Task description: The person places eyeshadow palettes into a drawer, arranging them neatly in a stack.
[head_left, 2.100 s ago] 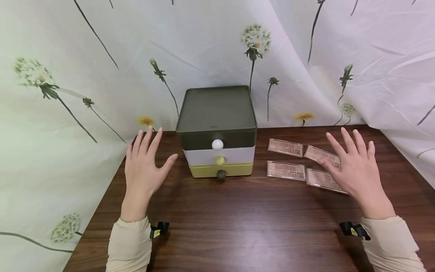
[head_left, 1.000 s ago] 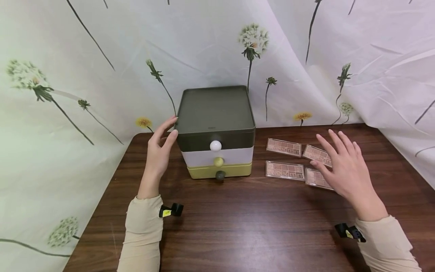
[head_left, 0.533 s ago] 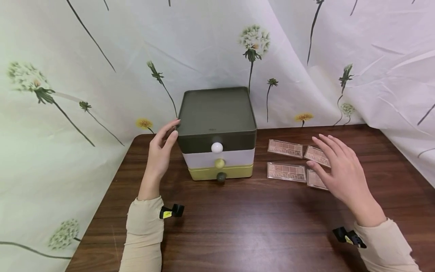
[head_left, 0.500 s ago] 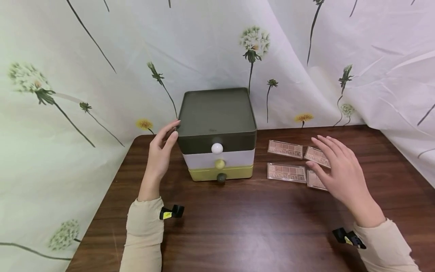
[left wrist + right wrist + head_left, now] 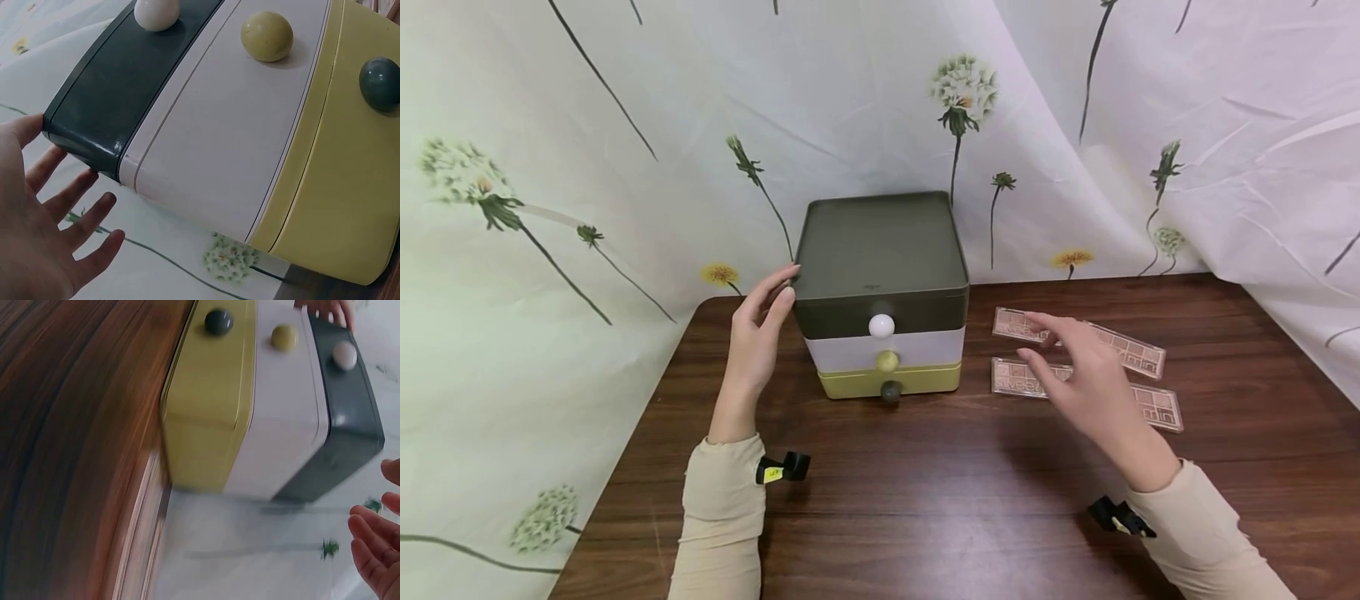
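Note:
A three-tier drawer box stands at the table's back, with a dark green top drawer (image 5: 827, 319), a pale lilac middle one (image 5: 842, 352) and a yellow-green bottom one (image 5: 850, 385). Their round knobs are white (image 5: 882, 326), yellow (image 5: 887, 361) and dark green (image 5: 891, 392); every drawer is closed. My left hand (image 5: 752, 346) touches the upper left side of the box with relaxed fingers, spread in the left wrist view. My right hand (image 5: 1086, 375) hovers over several clear-lidded eyeshadow palettes (image 5: 1138, 354), partly hiding them. Nothing is between its loosely bent fingers.
The palettes lie in two rows on the dark wooden table (image 5: 925, 492), right of the box. A white cloth (image 5: 865, 100) printed with dandelions hangs close behind and runs along the left side. Each wrist wears a small black camera.
My left hand has come in to the box's left side and stayed there. My right hand has moved left over the palettes, its fingers less spread, uncovering the right-hand palettes' ends.

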Demonstrator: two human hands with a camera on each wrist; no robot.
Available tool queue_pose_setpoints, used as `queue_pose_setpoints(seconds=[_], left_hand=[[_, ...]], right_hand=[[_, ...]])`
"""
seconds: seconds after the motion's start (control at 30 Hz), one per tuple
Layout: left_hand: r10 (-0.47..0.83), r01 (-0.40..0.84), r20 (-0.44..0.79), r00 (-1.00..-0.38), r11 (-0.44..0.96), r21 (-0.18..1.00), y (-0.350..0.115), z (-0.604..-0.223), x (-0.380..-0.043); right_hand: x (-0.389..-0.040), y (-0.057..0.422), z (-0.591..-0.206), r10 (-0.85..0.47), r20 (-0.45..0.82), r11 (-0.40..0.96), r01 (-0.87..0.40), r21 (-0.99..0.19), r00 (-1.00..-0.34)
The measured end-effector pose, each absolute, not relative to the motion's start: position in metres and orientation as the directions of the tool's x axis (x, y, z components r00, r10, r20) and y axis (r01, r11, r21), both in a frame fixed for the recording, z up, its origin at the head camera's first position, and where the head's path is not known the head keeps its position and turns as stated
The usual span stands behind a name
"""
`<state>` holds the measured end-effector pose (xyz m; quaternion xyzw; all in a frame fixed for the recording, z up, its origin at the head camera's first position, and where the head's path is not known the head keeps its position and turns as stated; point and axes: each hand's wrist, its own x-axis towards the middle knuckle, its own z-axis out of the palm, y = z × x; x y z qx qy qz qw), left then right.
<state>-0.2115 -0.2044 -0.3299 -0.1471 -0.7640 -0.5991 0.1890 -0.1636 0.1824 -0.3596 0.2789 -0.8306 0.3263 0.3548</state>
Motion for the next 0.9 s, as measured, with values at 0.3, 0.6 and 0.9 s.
queue_pose_setpoints(seconds=[0.3, 0.6, 0.9], left_hand=[[-0.012, 0.459, 0.473, -0.881, 0.223, 0.860, -0.205, -0.331, -0.213], [-0.016, 0.453, 0.467, -0.884, 0.216, 0.865, -0.204, -0.331, -0.213], [-0.016, 0.471, 0.486, -0.874, 0.219, 0.855, -0.203, -0.332, -0.213]], right_hand=[[-0.175, 0.131, -0.357, -0.257, 0.788, 0.462, -0.787, -0.409, -0.560], [-0.186, 0.084, -0.358, -0.252, 0.751, 0.320, -0.785, -0.531, -0.610], [-0.193, 0.056, -0.361, -0.222, 0.702, 0.230, -0.736, -0.637, -0.677]])
